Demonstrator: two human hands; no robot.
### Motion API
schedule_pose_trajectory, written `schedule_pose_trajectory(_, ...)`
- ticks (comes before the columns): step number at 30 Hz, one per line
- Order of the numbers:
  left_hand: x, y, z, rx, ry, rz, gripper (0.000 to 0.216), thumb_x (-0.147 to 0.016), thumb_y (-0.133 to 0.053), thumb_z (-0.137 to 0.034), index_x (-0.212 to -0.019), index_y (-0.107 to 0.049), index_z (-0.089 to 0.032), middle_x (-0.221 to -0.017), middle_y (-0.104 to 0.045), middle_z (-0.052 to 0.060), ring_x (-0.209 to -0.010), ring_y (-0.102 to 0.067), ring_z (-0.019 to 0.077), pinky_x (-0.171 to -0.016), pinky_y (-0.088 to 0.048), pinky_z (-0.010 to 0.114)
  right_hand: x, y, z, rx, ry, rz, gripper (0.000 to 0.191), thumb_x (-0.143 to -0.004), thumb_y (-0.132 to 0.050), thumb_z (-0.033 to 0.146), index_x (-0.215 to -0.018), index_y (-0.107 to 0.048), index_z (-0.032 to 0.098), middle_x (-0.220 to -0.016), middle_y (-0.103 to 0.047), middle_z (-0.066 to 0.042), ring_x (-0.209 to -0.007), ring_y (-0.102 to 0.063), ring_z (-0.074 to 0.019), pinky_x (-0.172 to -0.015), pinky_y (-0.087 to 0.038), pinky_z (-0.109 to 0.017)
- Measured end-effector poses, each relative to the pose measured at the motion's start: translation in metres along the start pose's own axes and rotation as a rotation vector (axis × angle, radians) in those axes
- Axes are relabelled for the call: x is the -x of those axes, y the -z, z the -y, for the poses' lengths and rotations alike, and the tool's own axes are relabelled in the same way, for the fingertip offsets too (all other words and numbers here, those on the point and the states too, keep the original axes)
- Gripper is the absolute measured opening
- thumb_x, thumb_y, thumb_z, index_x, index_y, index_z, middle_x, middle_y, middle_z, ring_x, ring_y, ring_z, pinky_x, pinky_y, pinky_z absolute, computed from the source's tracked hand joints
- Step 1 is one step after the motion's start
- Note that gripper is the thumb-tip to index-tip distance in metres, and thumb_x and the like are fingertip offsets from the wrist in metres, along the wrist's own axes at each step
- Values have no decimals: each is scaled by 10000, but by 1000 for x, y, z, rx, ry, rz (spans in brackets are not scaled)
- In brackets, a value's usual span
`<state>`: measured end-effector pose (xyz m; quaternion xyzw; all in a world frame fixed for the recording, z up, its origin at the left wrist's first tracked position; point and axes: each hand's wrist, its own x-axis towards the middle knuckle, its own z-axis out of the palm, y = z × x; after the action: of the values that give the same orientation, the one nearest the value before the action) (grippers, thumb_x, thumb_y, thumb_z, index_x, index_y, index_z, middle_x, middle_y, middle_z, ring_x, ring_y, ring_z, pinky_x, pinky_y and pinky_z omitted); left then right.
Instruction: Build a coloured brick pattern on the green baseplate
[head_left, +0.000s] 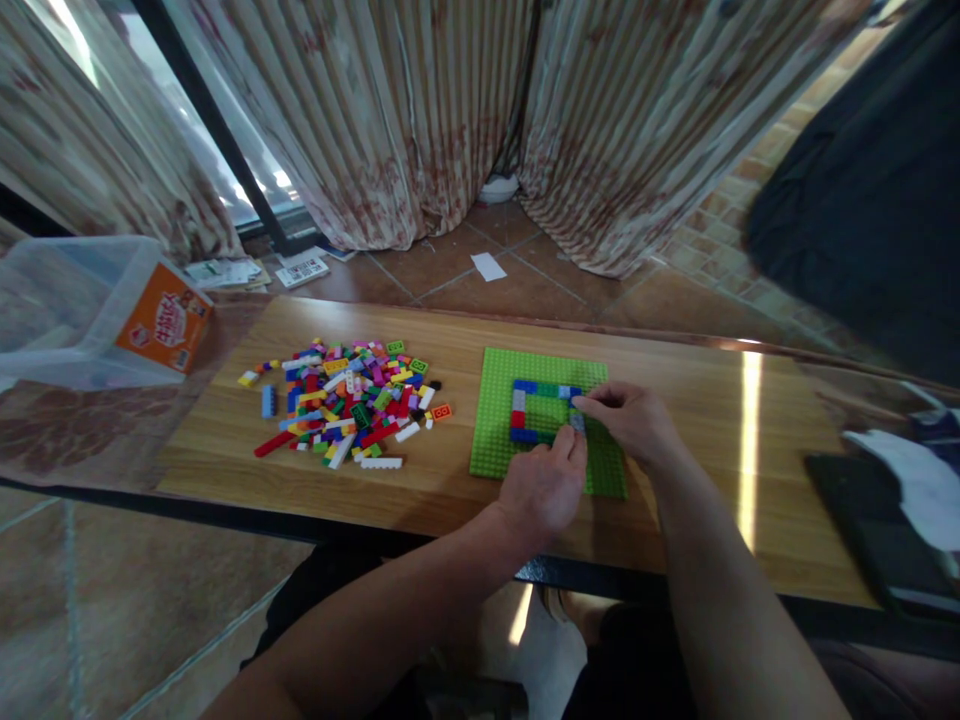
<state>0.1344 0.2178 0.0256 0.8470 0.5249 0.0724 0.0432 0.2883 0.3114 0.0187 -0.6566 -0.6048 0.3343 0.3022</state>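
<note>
One grey brick (577,423), long axis pointing away, pinched between left hand (541,492) and right hand (636,420) fingers, on green baseplate (495,425)

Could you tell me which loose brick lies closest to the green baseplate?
The small orange brick at the pile's right edge: it sits alone, just left of the green baseplate; all others lie farther left.

Glossy wood tabletop (712,400), plastic bricks (345,400)
</note>
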Motion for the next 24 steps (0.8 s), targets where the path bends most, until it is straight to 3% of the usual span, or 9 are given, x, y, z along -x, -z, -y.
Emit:
schedule_pose_trajectory(5,1,-2,1,-9,-6,-17,399,-977,-391,-149,-1363,-485,-108,-1243,-584,124,-771,-680,140,-571,-574,243,0,1,-3,-4,29,-21,423,-749,-609,579,-645,-682,176,-550,-578,4,-540,-493,-132,-509,-352,-275)
schedule_pose_trajectory(15,-1,2,3,62,25,21,402,-996,-344,-149,-1382,-454,-135,-1289,-597,129,-844,-705,158,-625,-592,256,6,-11,10,269,48,-134,314,-763,-646,481,-662,-703,189,-648,-695,-38,-613,-600,-173,-590,-389,-297)
schedule_pose_trajectory(24,0,-1,9,210,54,34,479,-955,-366,-103,-1428,-409,-170,-1427,-528,116,-1021,-687,180,-763,-596,268,3,-3,0,189,72,-126,398,-834,-532,490,-676,-697,164,-563,-626,-16,-560,-562,-162,-534,-361,-284)
